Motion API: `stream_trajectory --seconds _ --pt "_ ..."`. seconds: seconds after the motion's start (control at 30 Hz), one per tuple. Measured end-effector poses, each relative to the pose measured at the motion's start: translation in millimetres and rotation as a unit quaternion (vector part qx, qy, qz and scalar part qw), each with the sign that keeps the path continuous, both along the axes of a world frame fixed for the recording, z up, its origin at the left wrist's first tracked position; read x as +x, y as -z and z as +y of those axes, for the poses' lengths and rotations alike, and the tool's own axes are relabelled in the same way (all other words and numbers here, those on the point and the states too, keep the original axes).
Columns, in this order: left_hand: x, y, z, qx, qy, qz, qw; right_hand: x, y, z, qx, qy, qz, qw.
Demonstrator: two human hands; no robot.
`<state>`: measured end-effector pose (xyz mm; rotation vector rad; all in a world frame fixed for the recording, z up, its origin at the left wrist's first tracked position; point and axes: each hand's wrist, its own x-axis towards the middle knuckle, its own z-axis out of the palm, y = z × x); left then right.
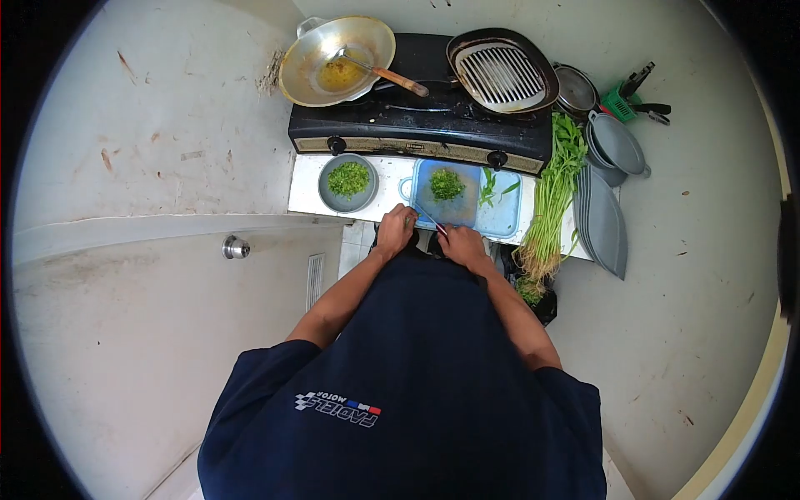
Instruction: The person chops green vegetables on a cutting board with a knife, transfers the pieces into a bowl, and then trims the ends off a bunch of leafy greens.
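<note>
Where the white surface (308, 187) meets the wall, a black two-burner stove (417, 125) takes up the most room. It carries a wok (317, 50) with yellow residue and a wooden-handled spatula (400, 81) on its left burner, and a ribbed grill pan (502, 71) on its right. To the right of the stove a long bundle of leafy greens (550, 200) lies with its roots toward the person, just beside grey plates (604, 221). A blue cutting board (500, 217) sits in front of the stove, with a grey bowl (329, 196) of chopped greens just left of it.

At the board's near edge, the left hand (393, 232) is curled down over a few green stalks (409, 220); whether it grips or only pins them cannot be told. The right hand (462, 244) is closed around the handle of a knife (429, 217), whose blade slants toward the left hand. A small pile of chopped greens (447, 183) lies at the board's far side.
</note>
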<state>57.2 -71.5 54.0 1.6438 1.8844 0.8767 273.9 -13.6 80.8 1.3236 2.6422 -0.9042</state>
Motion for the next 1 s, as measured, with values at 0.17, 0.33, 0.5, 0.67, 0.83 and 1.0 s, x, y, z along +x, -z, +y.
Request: stream_trajectory --seconds 0.17,0.33,0.5,0.67,0.83,1.0 --pt "-2 -10 9 -0.018 0.005 0.010 1.000 -2 7 5 -0.019 0.045 -0.005 0.999" --pt "-4 -7 32 -0.002 0.035 0.037 0.999 3 12 9 -0.032 0.104 0.006 0.994" --pt "7 -7 48 0.022 0.061 0.035 0.997 7 10 7 -0.031 0.111 0.025 0.993" --pt "9 -4 49 0.015 0.066 0.040 0.997 14 13 2 -0.029 0.077 0.020 0.996" --pt "8 -8 48 0.026 0.080 0.031 0.996 15 13 0 -0.025 0.059 0.013 0.998" --pt "10 -9 46 0.014 0.066 0.050 0.996 7 7 4 -0.015 0.044 0.003 0.999"
